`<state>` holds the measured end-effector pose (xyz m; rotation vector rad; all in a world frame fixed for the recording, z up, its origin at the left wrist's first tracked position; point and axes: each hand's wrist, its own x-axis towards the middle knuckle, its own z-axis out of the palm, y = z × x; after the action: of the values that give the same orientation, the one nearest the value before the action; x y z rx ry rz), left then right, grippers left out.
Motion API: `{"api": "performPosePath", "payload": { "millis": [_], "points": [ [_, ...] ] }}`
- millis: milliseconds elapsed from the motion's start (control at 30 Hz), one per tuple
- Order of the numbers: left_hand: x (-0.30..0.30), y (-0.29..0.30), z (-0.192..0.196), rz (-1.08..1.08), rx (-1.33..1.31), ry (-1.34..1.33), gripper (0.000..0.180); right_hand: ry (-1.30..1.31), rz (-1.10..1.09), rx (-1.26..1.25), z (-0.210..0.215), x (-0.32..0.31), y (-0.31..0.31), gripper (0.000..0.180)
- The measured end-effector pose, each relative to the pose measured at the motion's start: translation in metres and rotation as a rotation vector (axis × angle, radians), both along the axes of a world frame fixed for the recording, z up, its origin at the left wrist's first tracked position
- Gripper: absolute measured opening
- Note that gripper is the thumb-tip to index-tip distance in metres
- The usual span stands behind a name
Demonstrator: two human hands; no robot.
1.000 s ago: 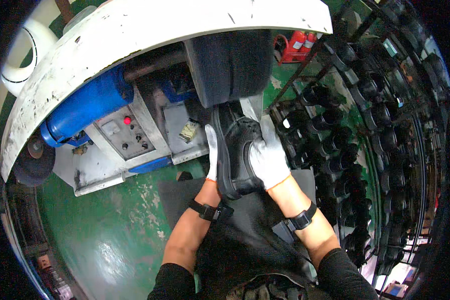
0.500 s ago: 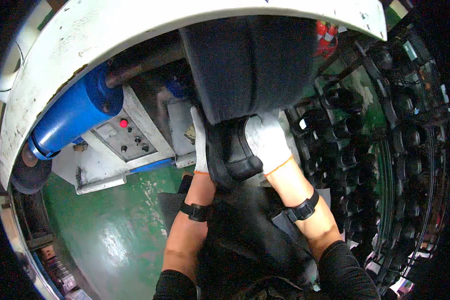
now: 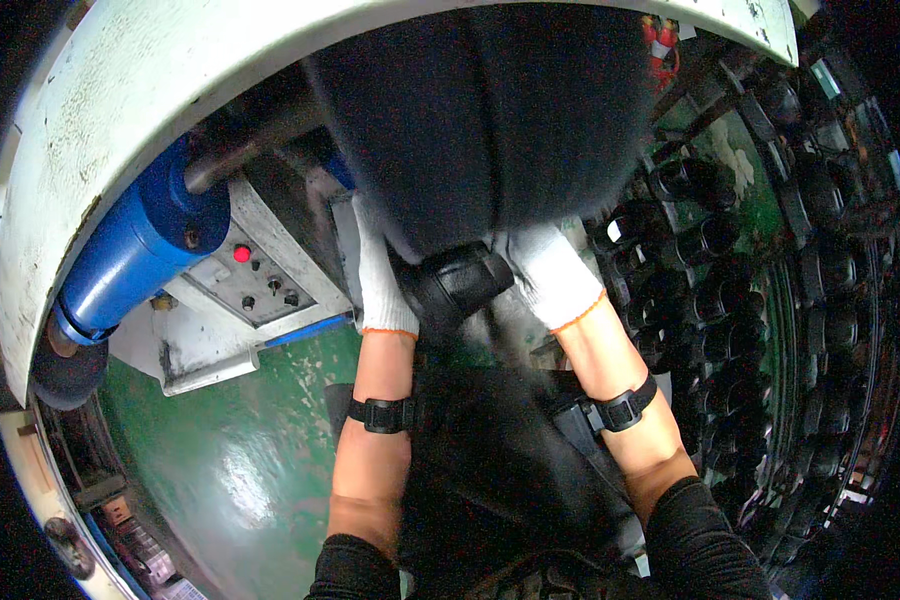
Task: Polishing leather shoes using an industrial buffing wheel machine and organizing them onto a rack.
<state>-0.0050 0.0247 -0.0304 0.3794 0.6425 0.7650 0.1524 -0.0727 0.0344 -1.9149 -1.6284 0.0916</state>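
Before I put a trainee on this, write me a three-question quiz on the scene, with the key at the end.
1. True or false: the left hand and the right hand both wear white gloves.
2. Which colour is the bright button on the control panel? A green; B red; C yellow.
3. Fill in: in this view, the far end of the black shoe is hidden by the large dark ____.

Key: 1 true; 2 B; 3 roller.

White knit gloves (image 3: 380,285) on left hand (image 3: 382,270) and right hand (image 3: 555,275), orange hems (image 3: 390,331), black buckled forearm straps (image 3: 383,415), black sleeves (image 3: 705,540)!
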Motion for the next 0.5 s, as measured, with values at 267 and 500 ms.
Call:
{"api": "performPosePath", "payload": {
  "millis": [267, 500],
  "points": [
    [0.017, -0.031, 0.036, -0.009, 0.065, 0.009, 0.052, 0.189, -0.05, 0.009, 0.001, -0.003, -0.035, 0.021],
    [0.01, -0.026, 0.031, -0.079, 0.015, -0.035, 0.059, 2.557, 0.385, 0.184, -0.006, -0.01, -0.031, 0.024]
  ]
}}
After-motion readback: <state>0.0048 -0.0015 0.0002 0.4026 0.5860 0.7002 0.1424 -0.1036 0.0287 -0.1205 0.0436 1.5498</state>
